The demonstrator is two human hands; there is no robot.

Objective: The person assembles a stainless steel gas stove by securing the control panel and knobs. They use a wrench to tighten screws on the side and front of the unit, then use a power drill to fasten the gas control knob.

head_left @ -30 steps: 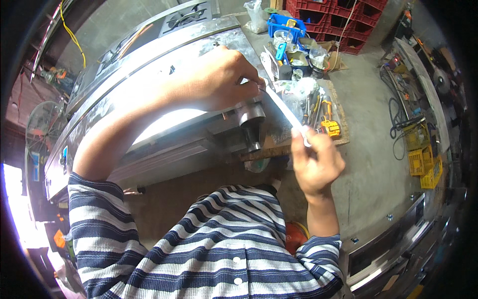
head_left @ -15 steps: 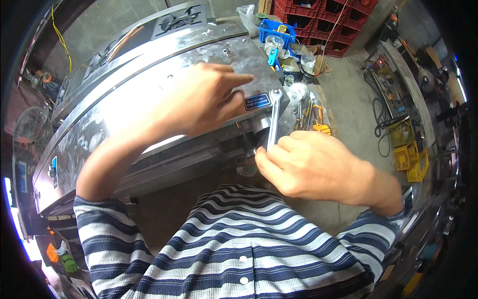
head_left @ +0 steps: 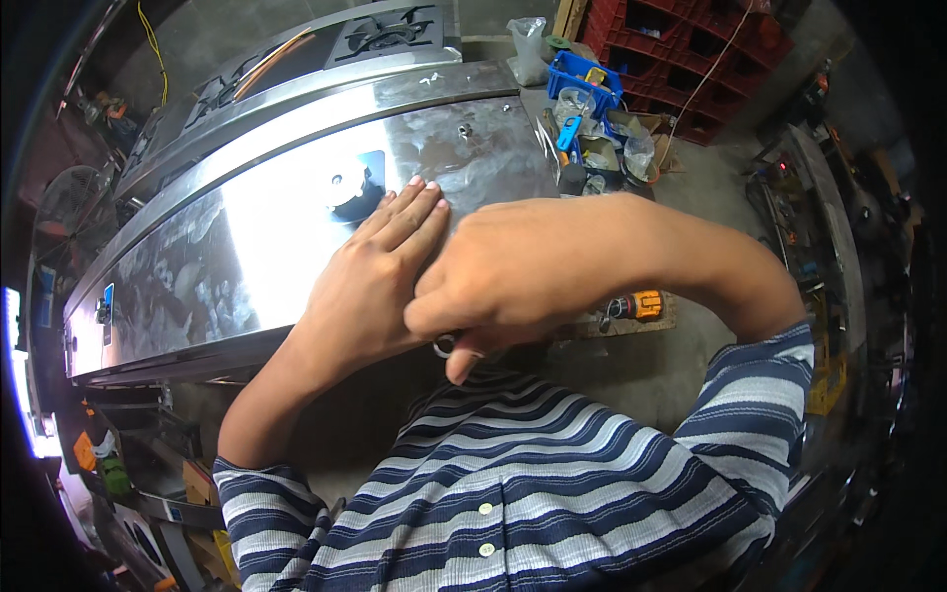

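My left hand (head_left: 380,261) lies flat on the shiny steel front panel (head_left: 178,266) of a gas stove, its fingers stretched out and pointing away from me. Close against it, my right hand (head_left: 493,271) is closed around a wrench (head_left: 445,345). Only a ring-shaped metal end of the wrench shows below the fingers; my hand hides the rest, including whatever it meets at the panel's edge. Beyond my left fingertips, a round fitting (head_left: 340,183) on a dark plate sits in the glare. A small metal stub (head_left: 465,130) stands out of the panel farther right.
Burner grates (head_left: 395,35) top the stove at the back. Past the panel's right end are a blue crate (head_left: 587,74), tubs of parts and a clear plastic bag (head_left: 528,49). Red crates (head_left: 671,59) are stacked behind. An orange-and-black power tool (head_left: 641,304) lies below my right forearm.
My right hand has swung left with the wrench, from the panel's right corner to beside my left hand. The left hand, raised and blurred before, has come down flat on the panel.
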